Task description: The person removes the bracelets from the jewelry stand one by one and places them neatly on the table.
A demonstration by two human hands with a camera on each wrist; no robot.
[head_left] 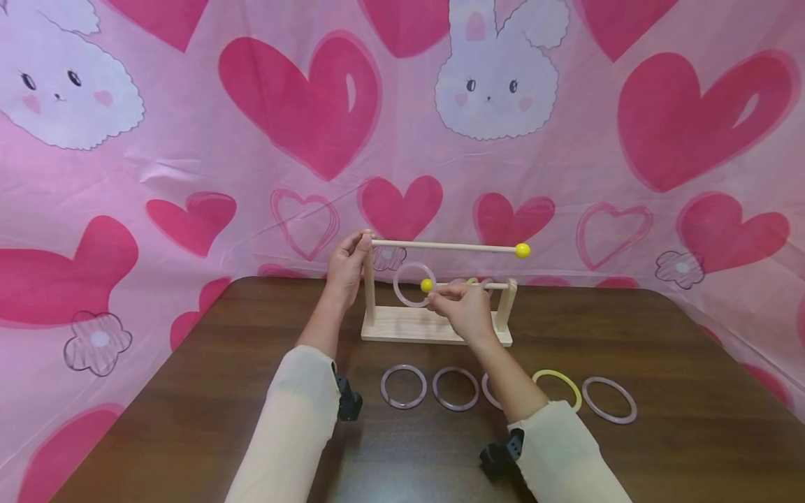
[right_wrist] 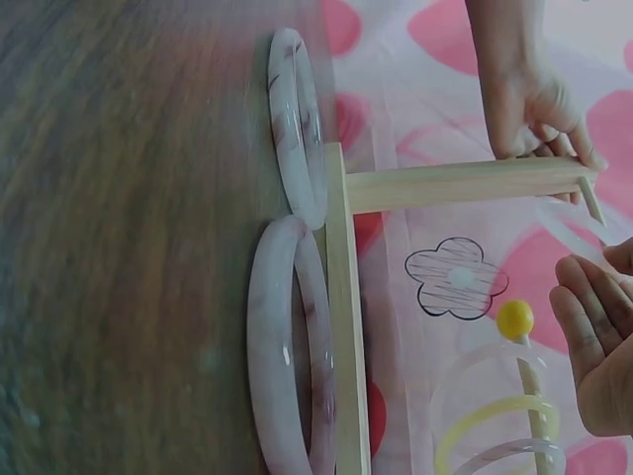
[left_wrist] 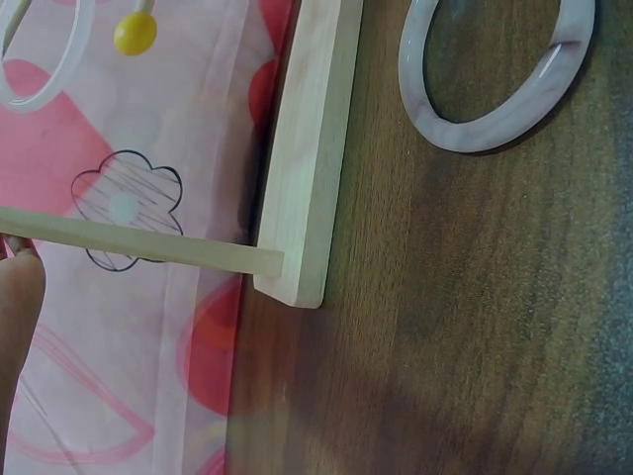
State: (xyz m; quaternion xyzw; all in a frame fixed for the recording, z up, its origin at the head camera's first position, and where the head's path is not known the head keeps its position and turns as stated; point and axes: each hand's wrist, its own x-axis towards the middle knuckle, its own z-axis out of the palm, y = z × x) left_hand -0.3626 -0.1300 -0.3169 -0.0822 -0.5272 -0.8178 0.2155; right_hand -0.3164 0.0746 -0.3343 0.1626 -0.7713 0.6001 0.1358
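Observation:
A wooden stand has an upper rod and a lower rod, each tipped with a yellow ball. My left hand grips the top of its left post. With thumb and fingers, my right hand pinches a pale lilac bangle at its lower right edge. In the head view this bangle overlaps the lower rod's yellow ball; in the left wrist view it appears beside the ball. Several bangles, including a yellow one, hang on the lower rod.
In front of the stand, a row of bangles lies on the brown table: marbled lilac ones and a yellow one. My right forearm partly covers one of them. A pink cloth with hearts hangs behind the table.

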